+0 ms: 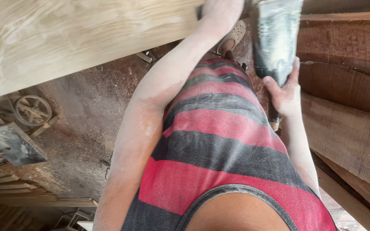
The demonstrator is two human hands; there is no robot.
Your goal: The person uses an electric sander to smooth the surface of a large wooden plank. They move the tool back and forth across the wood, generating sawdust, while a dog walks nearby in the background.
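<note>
Left hand [221,10] rests at the edge of a pale wooden plank [65,38]; its grip cannot be determined. Right hand [284,92] grasps the dusty power tool [276,38] body, held upright beside stacked reddish timber slabs [347,85].

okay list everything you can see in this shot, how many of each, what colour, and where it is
Pale plank: one, light yellow wood, top left, the left hand at its edge.
Power tool: one, dark and dust-coated, top centre-right, in the right hand.
Reddish timber slabs: several stacked, red-brown, right side.
Machine with spoked wheel: one, grey metal, left.
Metal plate: one, grey, lower left.
Stacked boards: several, brown, bottom left.
Sawdust floor: brown, centre left.
Sandal: one visible, tan, top centre.
Sleeveless shirt: one, red and grey stripes, centre.
Left hand: dusty, top centre.
Right hand: dusty, gripping the tool's lower end.
</note>
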